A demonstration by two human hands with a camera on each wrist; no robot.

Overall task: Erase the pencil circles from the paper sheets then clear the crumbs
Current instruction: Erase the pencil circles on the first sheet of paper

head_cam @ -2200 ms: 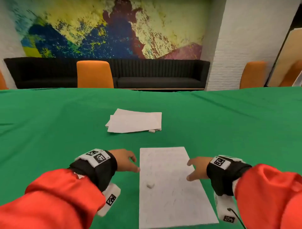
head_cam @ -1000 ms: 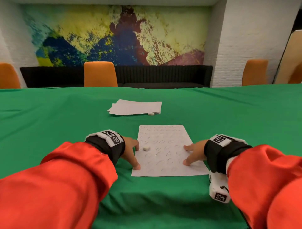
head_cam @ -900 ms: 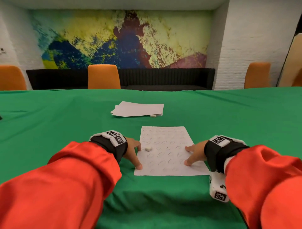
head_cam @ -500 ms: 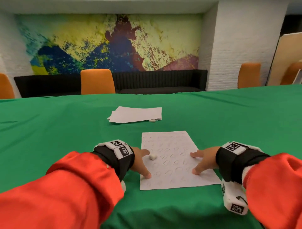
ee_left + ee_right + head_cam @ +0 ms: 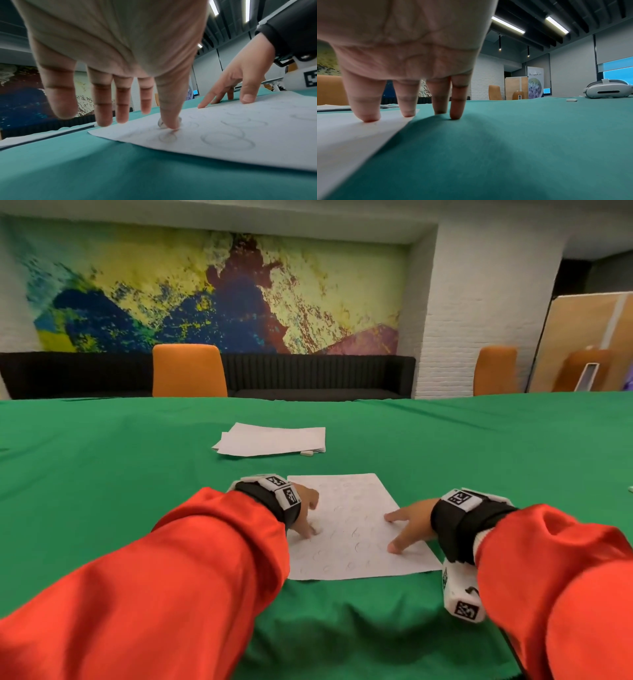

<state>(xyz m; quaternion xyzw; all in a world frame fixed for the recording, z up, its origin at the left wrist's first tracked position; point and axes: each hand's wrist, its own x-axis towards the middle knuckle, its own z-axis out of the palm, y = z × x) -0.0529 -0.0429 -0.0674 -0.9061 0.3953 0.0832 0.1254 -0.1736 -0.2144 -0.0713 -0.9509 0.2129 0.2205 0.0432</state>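
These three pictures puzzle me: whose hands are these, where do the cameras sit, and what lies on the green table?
No machine here: a person in red sleeves wears one camera on the head and one on each wrist. The head view looks down at both hands; the wrist views look along the fingers. The left hand and right hand press with straight fingers on a paper sheet covered in pencil circles. A small white eraser sits behind the left thumb, apparently not gripped. Farther off lie a paper stack and another eraser.
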